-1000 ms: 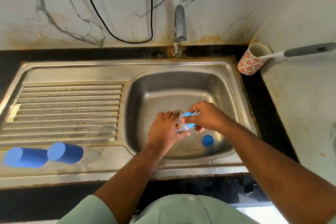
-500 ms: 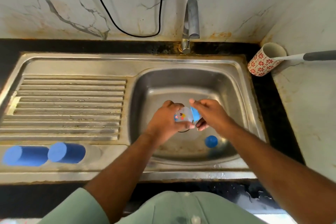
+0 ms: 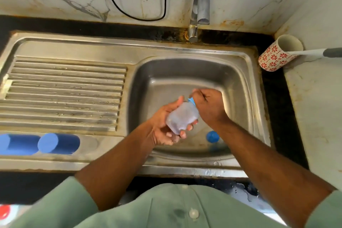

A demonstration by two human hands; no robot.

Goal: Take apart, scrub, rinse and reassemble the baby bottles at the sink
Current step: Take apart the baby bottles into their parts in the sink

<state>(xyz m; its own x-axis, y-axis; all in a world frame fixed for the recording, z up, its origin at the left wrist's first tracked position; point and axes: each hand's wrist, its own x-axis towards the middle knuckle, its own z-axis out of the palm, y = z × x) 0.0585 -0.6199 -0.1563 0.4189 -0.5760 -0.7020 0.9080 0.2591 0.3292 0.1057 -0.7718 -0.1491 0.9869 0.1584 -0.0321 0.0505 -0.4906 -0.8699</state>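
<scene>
Over the steel sink basin [image 3: 238, 87] my left hand [image 3: 163, 126] holds a clear baby bottle [image 3: 182, 117] from below, fingers curled round its body. My right hand [image 3: 208, 106] grips the bottle's blue collar [image 3: 192, 101] at the far end, which it mostly hides. A blue cap [image 3: 212, 136] lies on the basin floor just right of the bottle. Two more bottles with blue caps [image 3: 59, 143] [image 3: 17, 144] lie on their sides on the front of the drainboard at the left.
The tap [image 3: 200, 3] stands behind the basin with no water running. A red-patterned mug [image 3: 275, 55] holding a grey-handled brush [image 3: 314, 52] sits on the counter at the right. A black cable [image 3: 129, 13] hangs on the marble wall. Ribbed drainboard [image 3: 63, 94] lies left.
The bottle has been turned so its base points toward me, and my left hand has shifted to cradle it from below. My right hand stays on the blue collar. The camera moved closer.
</scene>
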